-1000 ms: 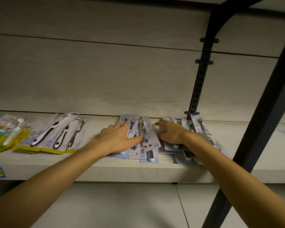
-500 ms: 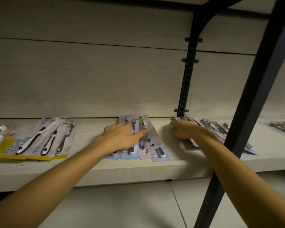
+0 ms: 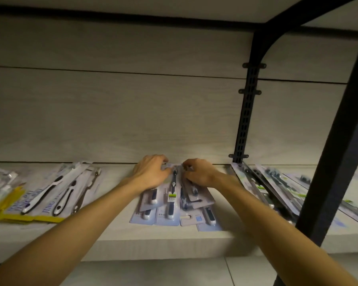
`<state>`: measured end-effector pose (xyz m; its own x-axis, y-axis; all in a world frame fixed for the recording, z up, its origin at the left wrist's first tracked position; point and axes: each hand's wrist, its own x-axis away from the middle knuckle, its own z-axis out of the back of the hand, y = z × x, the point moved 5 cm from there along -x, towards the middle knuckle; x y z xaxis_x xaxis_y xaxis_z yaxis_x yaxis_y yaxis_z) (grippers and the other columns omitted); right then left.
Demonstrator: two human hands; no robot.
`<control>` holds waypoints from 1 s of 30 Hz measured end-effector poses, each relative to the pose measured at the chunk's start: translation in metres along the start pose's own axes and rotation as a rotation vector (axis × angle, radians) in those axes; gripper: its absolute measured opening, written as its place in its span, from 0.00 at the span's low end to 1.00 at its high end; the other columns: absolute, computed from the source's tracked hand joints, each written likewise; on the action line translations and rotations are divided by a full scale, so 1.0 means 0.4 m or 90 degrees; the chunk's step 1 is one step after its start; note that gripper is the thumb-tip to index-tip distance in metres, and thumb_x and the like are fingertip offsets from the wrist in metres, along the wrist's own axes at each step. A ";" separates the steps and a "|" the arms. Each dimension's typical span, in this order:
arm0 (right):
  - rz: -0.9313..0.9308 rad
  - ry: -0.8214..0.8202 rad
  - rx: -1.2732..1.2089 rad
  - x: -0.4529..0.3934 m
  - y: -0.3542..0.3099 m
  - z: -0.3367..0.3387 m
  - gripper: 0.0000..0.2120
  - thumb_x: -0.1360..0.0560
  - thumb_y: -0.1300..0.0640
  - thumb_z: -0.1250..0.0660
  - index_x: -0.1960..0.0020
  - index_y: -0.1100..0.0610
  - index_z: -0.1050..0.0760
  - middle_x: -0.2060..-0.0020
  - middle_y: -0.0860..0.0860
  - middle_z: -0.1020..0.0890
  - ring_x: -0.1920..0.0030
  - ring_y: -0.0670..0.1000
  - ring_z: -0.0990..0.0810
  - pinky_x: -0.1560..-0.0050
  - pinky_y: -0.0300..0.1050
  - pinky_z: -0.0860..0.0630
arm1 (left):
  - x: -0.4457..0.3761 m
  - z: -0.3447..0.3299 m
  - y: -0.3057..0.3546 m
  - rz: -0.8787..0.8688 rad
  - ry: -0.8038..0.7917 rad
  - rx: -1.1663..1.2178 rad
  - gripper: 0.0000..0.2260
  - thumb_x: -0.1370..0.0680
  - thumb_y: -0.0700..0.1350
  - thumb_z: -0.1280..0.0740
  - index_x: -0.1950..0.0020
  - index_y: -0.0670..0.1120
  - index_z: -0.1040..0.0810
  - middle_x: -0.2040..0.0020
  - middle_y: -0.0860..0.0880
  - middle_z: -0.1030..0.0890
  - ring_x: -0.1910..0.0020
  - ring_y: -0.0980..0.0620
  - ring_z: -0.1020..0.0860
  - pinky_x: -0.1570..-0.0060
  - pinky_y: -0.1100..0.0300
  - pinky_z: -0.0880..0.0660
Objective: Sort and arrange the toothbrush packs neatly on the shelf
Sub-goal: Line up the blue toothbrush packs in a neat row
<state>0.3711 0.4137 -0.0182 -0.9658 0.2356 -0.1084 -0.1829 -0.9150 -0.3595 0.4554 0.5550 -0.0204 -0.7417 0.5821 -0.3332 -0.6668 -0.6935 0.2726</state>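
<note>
On the pale wooden shelf (image 3: pixel 116 244), two bare forearms reach in from the near edge to a loose pile of blue-carded toothbrush packs (image 3: pixel 170 205) lying flat at its middle. Both the left hand (image 3: pixel 151 172) and the right hand (image 3: pixel 198 172) curl their fingers around the pile's far end, by the back wall. Yellow-edged packs (image 3: pixel 48 195) lie well to the left, more packs (image 3: pixel 269 188) to the right behind a black upright post (image 3: pixel 337 153).

Left arm: bare from the lower frame edge up to the wrist, no sleeve showing.
Right arm: bare along its whole visible length, no sleeve either.
Left hand (image 3: pixel 151 174): no glove, ring or wrist strap that I can make out.
Right hand (image 3: pixel 201 173): ungloved, wrist unadorned as far as the dim light shows.
Nails: too small and blurred to tell.
</note>
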 end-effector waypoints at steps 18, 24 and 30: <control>0.033 0.116 0.019 -0.059 0.018 0.021 0.12 0.30 0.48 0.28 0.49 0.52 0.15 0.51 0.51 0.15 0.51 0.57 0.18 0.49 0.53 0.20 | 0.015 -0.029 -0.122 0.026 0.027 0.044 0.11 0.24 0.49 0.34 0.43 0.57 0.17 0.58 0.55 0.20 0.53 0.50 0.20 0.57 0.59 0.26; -0.007 0.157 -0.010 -0.047 0.043 0.052 0.16 0.29 0.47 0.27 0.43 0.51 0.17 0.48 0.50 0.16 0.48 0.55 0.19 0.48 0.51 0.20 | 0.032 -0.028 -0.102 0.016 0.039 0.028 0.12 0.21 0.49 0.35 0.39 0.53 0.19 0.41 0.51 0.21 0.44 0.48 0.22 0.52 0.58 0.27; -0.021 0.204 -0.025 -0.036 0.058 0.074 0.18 0.29 0.44 0.27 0.42 0.49 0.17 0.48 0.49 0.17 0.49 0.54 0.19 0.50 0.48 0.21 | 0.031 -0.049 -0.084 -0.049 -0.007 0.106 0.18 0.19 0.52 0.37 0.30 0.51 0.25 0.31 0.53 0.25 0.34 0.50 0.27 0.38 0.54 0.28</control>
<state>0.3752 0.3793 0.0025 -0.8516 0.3614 -0.3796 -0.2000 -0.8935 -0.4020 0.4701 0.5773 -0.0512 -0.6881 0.6360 -0.3494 -0.7238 -0.5675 0.3925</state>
